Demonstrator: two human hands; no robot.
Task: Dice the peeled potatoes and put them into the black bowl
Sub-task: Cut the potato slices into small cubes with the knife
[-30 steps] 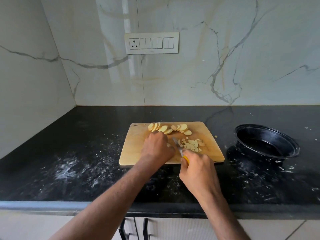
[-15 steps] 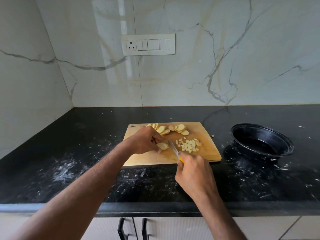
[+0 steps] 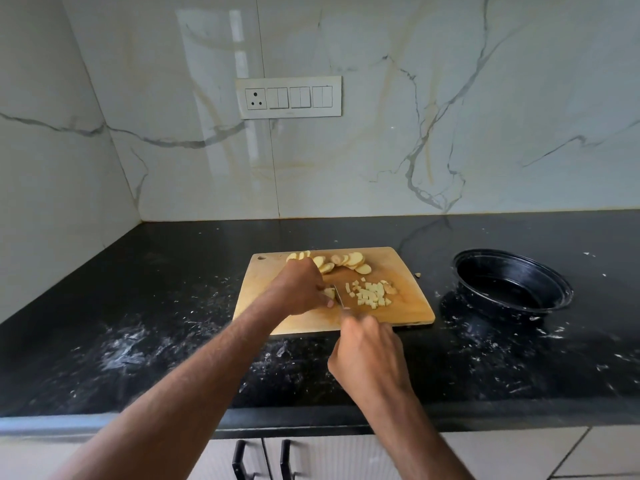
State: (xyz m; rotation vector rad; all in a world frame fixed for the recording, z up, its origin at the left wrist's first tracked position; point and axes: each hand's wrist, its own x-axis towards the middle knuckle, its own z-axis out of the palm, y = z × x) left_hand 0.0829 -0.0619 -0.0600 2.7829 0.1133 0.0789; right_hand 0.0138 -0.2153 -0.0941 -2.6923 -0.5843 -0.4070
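Glossy white marble wall point(image 3: 450, 98) meeting in a corner at left | switch panel with socket point(image 3: 288, 97) sitting mid-wall | black speckled countertop point(image 3: 138, 306) catching light | pale cabinet doors point(image 3: 311, 459) showing black handles point(image 3: 239, 460) below.

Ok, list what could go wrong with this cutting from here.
1. The left hand pins a potato slice with fingertips right beside the knife blade, so a slip could nick them.
2. The potato cubes lie loose on the cutting board; one bit already sits off its right edge, and more may scatter.
3. The black bowl stands apart from the board, so cubes could drop in transfer.
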